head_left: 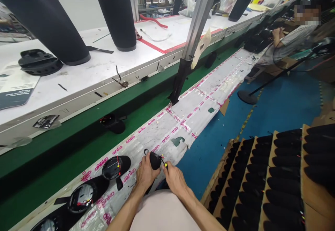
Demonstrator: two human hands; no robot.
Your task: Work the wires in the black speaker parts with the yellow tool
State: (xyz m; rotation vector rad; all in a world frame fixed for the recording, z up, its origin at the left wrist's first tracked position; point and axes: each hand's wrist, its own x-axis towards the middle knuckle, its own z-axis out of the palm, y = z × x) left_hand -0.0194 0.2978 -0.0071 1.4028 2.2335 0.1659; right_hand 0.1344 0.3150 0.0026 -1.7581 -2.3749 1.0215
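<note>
My left hand (145,172) is closed around a black rounded shell (155,160), held upright close to my body over the bench. A small black loop (146,151) sticks out beside it. From the shell's right side come thin wires with red and yellow bits. My right hand (175,179) is pinched on a dark lead with a yellow piece (165,165), just right of the shell. To the left lie similar black shells, one (116,167) nearest and another (83,196) nearer me, their openings up and coloured wires inside.
The narrow bench (154,133) is covered with pink-printed tape. Behind it runs a raised white table (104,61) with black tubes (115,18). A metal post (195,25) stands between. Cardboard rows of black pieces (282,175) sit at right. A co-worker's hand (277,34) shows farther along.
</note>
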